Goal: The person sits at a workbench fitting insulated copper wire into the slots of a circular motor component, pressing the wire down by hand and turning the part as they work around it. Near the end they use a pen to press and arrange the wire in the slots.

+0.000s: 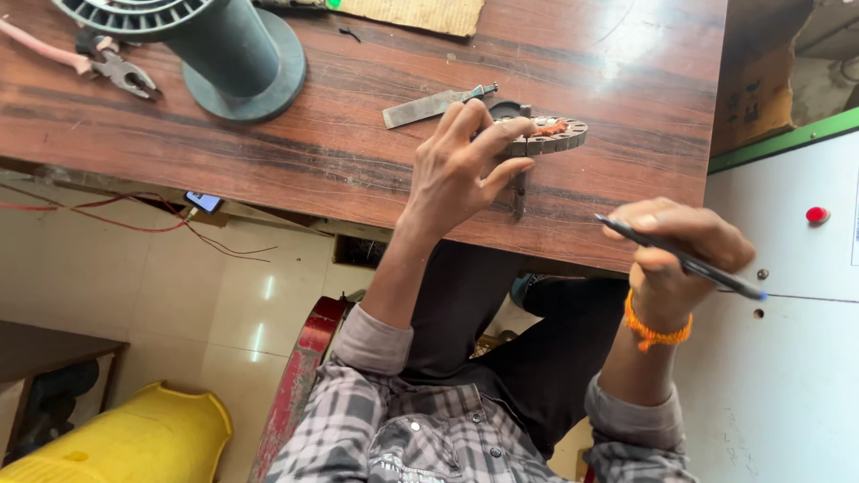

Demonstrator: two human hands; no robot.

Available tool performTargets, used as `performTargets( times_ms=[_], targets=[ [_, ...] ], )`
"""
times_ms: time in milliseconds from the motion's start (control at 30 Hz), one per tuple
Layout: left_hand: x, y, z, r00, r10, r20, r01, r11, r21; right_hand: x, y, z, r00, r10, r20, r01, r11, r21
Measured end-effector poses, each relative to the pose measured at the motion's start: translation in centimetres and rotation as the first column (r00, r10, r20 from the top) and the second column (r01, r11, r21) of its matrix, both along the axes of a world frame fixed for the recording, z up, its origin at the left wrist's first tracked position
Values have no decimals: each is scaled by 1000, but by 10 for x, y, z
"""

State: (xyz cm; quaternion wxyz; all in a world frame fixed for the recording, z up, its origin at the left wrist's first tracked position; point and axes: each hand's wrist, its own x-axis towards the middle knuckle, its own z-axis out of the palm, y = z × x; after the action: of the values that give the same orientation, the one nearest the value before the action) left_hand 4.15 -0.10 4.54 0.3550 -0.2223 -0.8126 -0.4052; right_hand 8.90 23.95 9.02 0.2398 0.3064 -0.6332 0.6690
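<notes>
Meanwhile left hand [456, 170] pinches what looks like a slotted stator [550, 136]; right hand [676, 250] grips a dark rod [680, 259].

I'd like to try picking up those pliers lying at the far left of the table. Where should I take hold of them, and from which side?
Probably by the pink handles, coming from above at the table's left end. The pliers lie flat with their metal head pointing right, toward the dark spool, which crowds that side. The handles run off the picture's left edge, so their ends are unseen.
</notes>
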Motion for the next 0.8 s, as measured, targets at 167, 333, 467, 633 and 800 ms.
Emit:
performTargets(
  times_ms=[167,333,467,633,800],
  targets=[
    [-10,1,-23,999,-25,23,25,1000,11,-30,-3,3,999,20,51,-32,971,239],
    [-19,-8,-30,990,-140,-2,140,988,58,-78,-11,-2,990,130,-60,-96,914,394],
    [-19,-12,-27,984,-178,31,175,981,84,-86,-11,4,989,138,-43,-87,806,585],
    [-14,-11,-24,985,-167,34,161,977,138,-91,-14,17,990,135,-37,-72,715,695],
    [-11,-11,-25,984,-164,62,154,977,145,-91,-21,24,988,127,-90,-19,672,741]
  ],
)
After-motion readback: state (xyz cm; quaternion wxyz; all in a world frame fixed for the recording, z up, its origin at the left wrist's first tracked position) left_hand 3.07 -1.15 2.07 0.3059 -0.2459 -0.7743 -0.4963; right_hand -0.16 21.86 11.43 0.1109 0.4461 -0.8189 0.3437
